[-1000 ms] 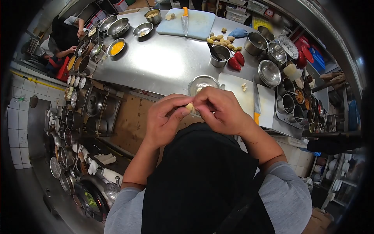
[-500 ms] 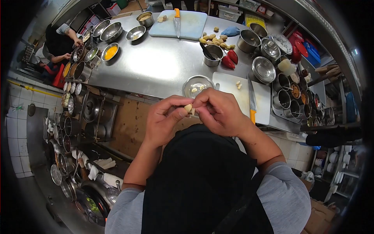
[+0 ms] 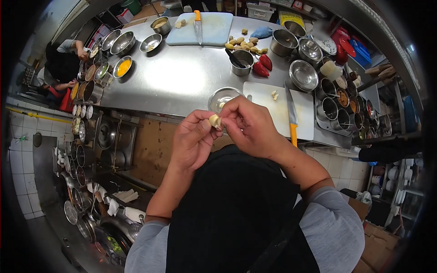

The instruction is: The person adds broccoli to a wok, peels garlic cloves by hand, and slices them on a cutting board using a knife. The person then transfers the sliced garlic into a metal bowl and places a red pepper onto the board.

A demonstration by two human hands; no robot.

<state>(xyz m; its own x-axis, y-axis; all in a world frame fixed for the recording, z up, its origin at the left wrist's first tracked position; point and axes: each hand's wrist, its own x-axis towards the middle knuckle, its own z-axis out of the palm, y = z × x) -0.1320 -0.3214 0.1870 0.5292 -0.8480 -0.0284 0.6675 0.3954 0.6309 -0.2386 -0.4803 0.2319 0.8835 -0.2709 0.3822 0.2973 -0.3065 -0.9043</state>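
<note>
A pale garlic clove [image 3: 214, 120] is pinched between the thumb and fingers of my left hand [image 3: 195, 139]. My right hand [image 3: 249, 125] is closed too, its thumb and forefinger gripping the same clove at its right side, where a bit of skin shows. Just beyond my hands stands a metal bowl [image 3: 219, 96] with pale pieces in it, partly hidden by my right hand. To the right, small garlic pieces [image 3: 274, 95] lie on a white cutting board [image 3: 259, 109], beside a knife with an orange handle [image 3: 293, 132].
Farther back are a steel pot [image 3: 241, 63], red peppers [image 3: 261, 69], several potato-like pieces [image 3: 246, 45] and a blue-white board [image 3: 214, 32] with a second knife [image 3: 198, 28]. Metal bowls [image 3: 302, 75] and filled pots line the right. Another person [image 3: 61, 61] works at the far left.
My left hand has turned slightly and moved a little left, with the clove shifting in my fingers. My right hand stays against it. The whole view has shifted slightly.
</note>
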